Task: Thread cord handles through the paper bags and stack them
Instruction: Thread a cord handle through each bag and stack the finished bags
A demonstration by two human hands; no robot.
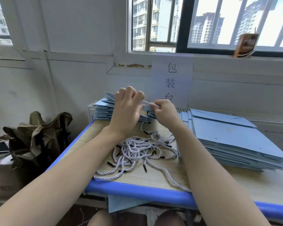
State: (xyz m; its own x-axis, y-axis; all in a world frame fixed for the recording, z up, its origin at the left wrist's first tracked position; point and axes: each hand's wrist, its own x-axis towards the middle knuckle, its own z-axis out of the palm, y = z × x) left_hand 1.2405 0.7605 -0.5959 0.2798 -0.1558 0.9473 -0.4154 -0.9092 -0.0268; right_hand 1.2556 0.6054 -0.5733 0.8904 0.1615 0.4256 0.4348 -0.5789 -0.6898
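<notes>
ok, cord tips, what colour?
Black, on white twisted cords, clearest on the loose tip near the table's front edge, head view.

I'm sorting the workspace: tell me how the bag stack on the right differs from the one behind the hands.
The right stack lies flat, fanned and near; the far stack sits behind the left hand, partly hidden, with folded edges showing. The right stack looks larger, its top bag without a cord. Both are light blue paper.
</notes>
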